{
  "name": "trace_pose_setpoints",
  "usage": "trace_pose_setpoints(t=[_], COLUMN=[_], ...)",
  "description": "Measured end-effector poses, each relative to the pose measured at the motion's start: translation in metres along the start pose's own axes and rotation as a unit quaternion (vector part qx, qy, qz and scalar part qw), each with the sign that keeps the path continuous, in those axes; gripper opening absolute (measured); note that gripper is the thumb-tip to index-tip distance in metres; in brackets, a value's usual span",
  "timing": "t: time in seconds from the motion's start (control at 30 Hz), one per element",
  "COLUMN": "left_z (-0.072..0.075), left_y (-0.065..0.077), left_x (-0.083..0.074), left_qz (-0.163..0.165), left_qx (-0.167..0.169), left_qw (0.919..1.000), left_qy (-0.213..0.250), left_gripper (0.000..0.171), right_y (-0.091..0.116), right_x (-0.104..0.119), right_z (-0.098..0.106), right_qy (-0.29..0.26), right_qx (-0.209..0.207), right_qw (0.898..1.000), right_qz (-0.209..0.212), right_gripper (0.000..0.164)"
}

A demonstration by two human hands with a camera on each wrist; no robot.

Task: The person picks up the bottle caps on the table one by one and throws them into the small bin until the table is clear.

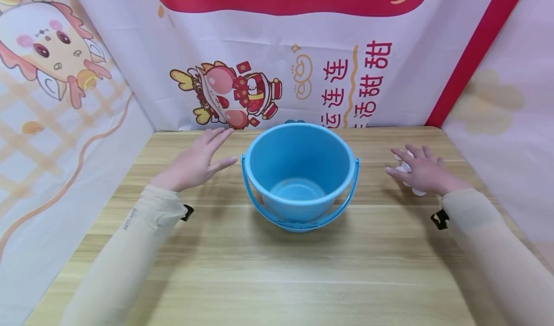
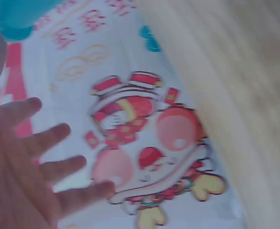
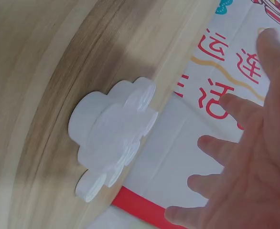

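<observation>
A light blue plastic bucket (image 1: pixel 298 155) stands upright between the two hands, its handle folded down at the front. Nothing shows inside it. My left hand (image 1: pixel 195 165) hovers left of the bucket, fingers spread and thumb toward its rim, holding nothing. On the right, my right hand (image 1: pixel 426 172) is held above a cluster of glossy white round-edged pieces (image 3: pixel 113 129), its fingers extended and apart. The right wrist view shows these pieces grouped on the wood, with a gap between them and the fingertips. In the head view the hand partly covers them.
The wood-grain table (image 1: pixel 277 278) ends against a printed cloth backdrop (image 1: pixel 268 32) with cartoon figures and red writing. More cloth hangs along the left and right sides. A small teal shape (image 2: pixel 150 39) shows behind the bucket at the table's back edge.
</observation>
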State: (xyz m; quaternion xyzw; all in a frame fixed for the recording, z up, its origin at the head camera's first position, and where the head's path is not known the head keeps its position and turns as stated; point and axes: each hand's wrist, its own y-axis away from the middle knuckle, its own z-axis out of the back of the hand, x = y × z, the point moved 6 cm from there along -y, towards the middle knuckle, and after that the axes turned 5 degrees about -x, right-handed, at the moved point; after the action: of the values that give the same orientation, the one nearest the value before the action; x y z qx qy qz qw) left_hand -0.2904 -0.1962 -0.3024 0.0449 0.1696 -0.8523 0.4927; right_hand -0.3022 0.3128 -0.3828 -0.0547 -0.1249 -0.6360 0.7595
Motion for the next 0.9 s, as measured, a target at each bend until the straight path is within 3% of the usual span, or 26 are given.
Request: trace_pose_setpoints(t=[0.07, 0.13, 0.23, 0.37, 0.53, 0.73, 0.9], left_z=[0.014, 0.026, 0.038, 0.042, 0.040, 0.028, 0.018], left_y=[0.002, 0.006, 0.014, 0.027, 0.040, 0.046, 0.048], left_x=[-0.015, -0.034, -0.065, -0.101, -0.132, -0.151, -0.153], left_qz=[-0.046, -0.107, -0.213, -0.316, -0.363, -0.400, -0.398], left_qx=[-0.051, -0.101, -0.151, -0.165, -0.159, -0.152, -0.142], left_qw=[0.9976, 0.9889, 0.9647, 0.9325, 0.9153, 0.8999, 0.9025], left_qy=[0.006, 0.017, 0.033, 0.059, 0.073, 0.083, 0.084], left_gripper=[0.072, 0.068, 0.063, 0.054, 0.047, 0.038, 0.036], right_y=[0.002, 0.005, 0.009, 0.014, 0.020, 0.027, 0.034], right_x=[-0.001, -0.003, -0.006, -0.009, -0.011, -0.017, -0.020], right_z=[0.003, 0.006, 0.008, 0.009, 0.011, 0.009, 0.004], right_qy=[0.003, 0.002, -0.006, -0.012, -0.014, -0.012, 0.006], right_qx=[-0.017, -0.034, -0.047, -0.050, -0.042, -0.048, -0.068], right_qw=[1.000, 0.999, 0.998, 0.998, 0.998, 0.998, 0.996], right_qz=[0.012, 0.027, 0.038, 0.040, 0.041, 0.048, 0.061], right_gripper=[0.086, 0.080, 0.072, 0.066, 0.063, 0.059, 0.049])
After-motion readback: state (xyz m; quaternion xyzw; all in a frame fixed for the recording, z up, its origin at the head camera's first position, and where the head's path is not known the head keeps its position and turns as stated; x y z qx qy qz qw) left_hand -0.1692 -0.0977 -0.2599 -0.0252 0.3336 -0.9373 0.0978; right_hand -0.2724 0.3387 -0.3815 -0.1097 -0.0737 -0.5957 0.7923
